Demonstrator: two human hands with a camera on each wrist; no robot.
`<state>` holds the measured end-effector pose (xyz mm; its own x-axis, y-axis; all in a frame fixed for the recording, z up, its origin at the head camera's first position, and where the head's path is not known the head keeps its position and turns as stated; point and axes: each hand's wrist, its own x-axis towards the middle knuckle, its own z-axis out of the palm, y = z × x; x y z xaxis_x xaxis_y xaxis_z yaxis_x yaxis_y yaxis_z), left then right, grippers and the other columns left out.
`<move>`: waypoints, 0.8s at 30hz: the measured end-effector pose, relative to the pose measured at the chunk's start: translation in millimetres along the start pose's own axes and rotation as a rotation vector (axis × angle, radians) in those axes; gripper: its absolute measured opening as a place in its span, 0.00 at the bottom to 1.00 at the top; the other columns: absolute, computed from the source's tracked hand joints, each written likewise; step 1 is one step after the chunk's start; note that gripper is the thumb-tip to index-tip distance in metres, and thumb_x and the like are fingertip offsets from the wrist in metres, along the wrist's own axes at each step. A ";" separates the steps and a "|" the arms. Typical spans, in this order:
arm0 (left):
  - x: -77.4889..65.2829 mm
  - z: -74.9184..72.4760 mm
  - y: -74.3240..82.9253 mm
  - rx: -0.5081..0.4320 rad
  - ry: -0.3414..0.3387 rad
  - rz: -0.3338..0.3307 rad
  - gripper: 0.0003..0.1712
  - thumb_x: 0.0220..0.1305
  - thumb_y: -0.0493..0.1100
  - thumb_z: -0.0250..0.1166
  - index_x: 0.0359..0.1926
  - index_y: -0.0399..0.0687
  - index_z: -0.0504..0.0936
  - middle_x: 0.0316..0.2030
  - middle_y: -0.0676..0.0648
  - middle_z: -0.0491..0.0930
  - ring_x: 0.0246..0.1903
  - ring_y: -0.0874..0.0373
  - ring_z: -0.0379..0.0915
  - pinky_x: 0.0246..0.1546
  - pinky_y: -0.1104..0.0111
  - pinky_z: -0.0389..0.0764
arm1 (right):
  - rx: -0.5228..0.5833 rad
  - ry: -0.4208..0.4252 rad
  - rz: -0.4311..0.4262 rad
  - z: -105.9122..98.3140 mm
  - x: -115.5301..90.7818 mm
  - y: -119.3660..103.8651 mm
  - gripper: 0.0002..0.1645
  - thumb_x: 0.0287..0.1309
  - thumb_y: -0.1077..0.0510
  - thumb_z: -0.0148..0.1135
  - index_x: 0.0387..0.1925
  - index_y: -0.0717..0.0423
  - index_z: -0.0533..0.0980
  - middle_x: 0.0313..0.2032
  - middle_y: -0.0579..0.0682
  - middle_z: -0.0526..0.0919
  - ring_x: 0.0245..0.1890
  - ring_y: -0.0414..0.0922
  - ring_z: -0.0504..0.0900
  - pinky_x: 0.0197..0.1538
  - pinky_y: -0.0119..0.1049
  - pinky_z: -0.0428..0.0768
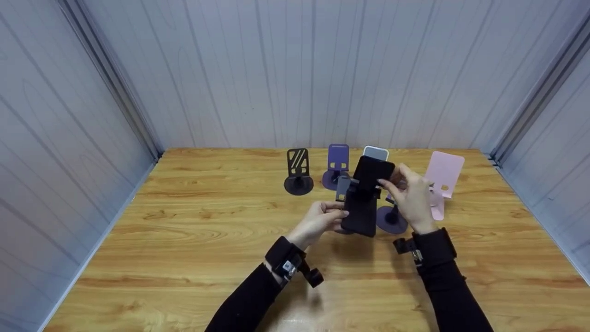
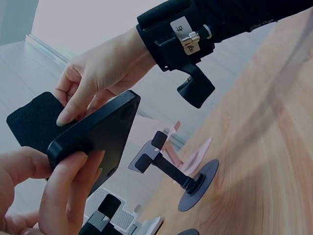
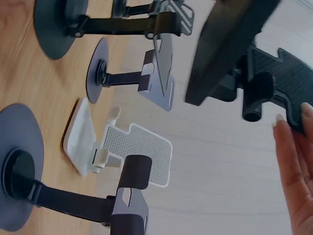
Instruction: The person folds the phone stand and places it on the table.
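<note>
A black folding phone stand (image 1: 361,214) is held up over the table between both hands. My left hand (image 1: 320,217) grips its thick, round-cornered base (image 2: 100,134) by the edge, thumb and fingers on opposite sides. With thumb and fingers, my right hand (image 1: 411,196) pinches the side of its textured upper plate (image 2: 35,122). In the right wrist view the plate (image 3: 288,81) tilts away from the base, with hooked lips at its lower edge. Right behind it, partly covered, are a white phone stand (image 3: 156,149) and a small grey-purple stand (image 1: 342,185).
Other stands are on the wooden table (image 1: 193,258): a black slotted one (image 1: 298,170), a purple one (image 1: 339,157), a round-based purple one (image 1: 392,220) below the right hand, and a pink one (image 1: 446,170) at the right. Ribbed panel walls (image 1: 286,74) enclose the table's back and sides.
</note>
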<state>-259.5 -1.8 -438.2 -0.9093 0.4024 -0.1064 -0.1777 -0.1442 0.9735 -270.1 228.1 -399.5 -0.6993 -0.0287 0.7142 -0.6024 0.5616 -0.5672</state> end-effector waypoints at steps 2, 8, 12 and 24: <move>0.6 -0.5 -0.3 -0.011 -0.012 0.007 0.24 0.72 0.28 0.59 0.66 0.20 0.74 0.40 0.44 0.88 0.26 0.68 0.82 0.30 0.79 0.83 | -0.001 0.003 -0.013 0.0 0.0 -0.1 0.11 0.60 0.72 0.73 0.30 0.69 0.76 0.28 0.59 0.85 0.30 0.30 0.80 0.36 0.13 0.79; -1.2 -0.4 1.4 -0.033 -0.023 0.005 0.25 0.73 0.29 0.59 0.67 0.20 0.74 0.50 0.36 0.88 0.35 0.63 0.87 0.39 0.75 0.87 | 0.037 -0.049 0.063 -9.0 0.1 -3.1 0.09 0.61 0.72 0.73 0.32 0.70 0.77 0.27 0.59 0.84 0.30 0.27 0.80 0.37 0.15 0.81; -2.4 1.2 2.9 -0.050 -0.028 0.006 0.26 0.73 0.30 0.59 0.67 0.19 0.73 0.56 0.29 0.84 0.41 0.57 0.89 0.45 0.71 0.89 | 0.007 -0.086 0.148 -17.3 1.8 -7.6 0.09 0.60 0.71 0.75 0.39 0.69 0.81 0.32 0.61 0.87 0.35 0.34 0.86 0.41 0.15 0.82; -2.6 2.4 3.2 -0.048 -0.028 -0.013 0.26 0.73 0.31 0.60 0.67 0.19 0.72 0.52 0.32 0.86 0.36 0.63 0.86 0.42 0.74 0.87 | 0.203 -0.106 0.277 -21.4 5.3 -12.4 0.22 0.63 0.74 0.70 0.58 0.75 0.80 0.50 0.74 0.86 0.42 0.24 0.85 0.48 0.19 0.83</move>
<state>-256.8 -1.1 -434.3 -0.8959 0.4297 -0.1125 -0.2081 -0.1821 0.9610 -258.1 238.7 -380.0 -0.8762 0.0104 0.4818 -0.4413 0.3847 -0.8108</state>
